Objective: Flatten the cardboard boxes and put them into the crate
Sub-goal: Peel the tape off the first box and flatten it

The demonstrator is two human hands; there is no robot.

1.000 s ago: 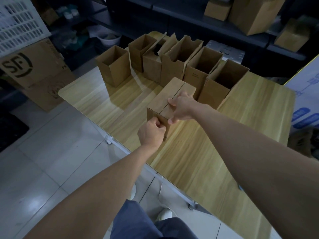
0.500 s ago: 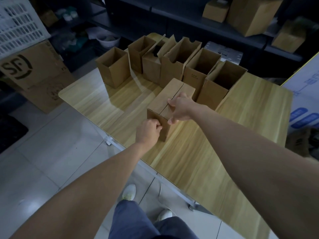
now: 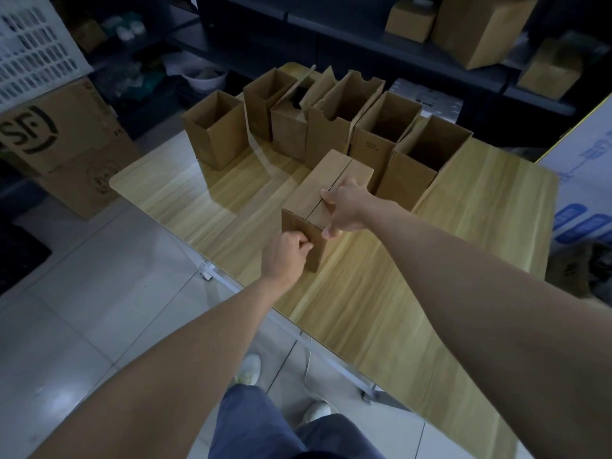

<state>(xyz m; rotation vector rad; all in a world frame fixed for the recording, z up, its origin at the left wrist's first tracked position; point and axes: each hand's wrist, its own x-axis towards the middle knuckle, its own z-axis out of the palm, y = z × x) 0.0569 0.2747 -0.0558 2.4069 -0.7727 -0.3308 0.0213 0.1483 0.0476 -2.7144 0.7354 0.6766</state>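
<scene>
Wood-grain table (image 3: 381, 309), pale glossy top, rounded left corner, white metal frame (image 3: 231, 286) beneath, standing on light floor tiles (image 3: 99, 309). Directly on top: 1 closed box (image 3: 314, 190) lying near the left edge, seam running along its upper face. Behind it, 6 upright boxes (image 3: 337, 134) in a ragged row at the far side, mostly open-topped, leftmost box (image 3: 215, 140) set slightly apart.

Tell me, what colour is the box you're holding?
The box is plain brown cardboard, clearest in the head view.

Dim room, pale tiled floor (image 3: 82, 309), wooden table (image 3: 381, 293), dark shelving (image 3: 364, 44) behind
</scene>
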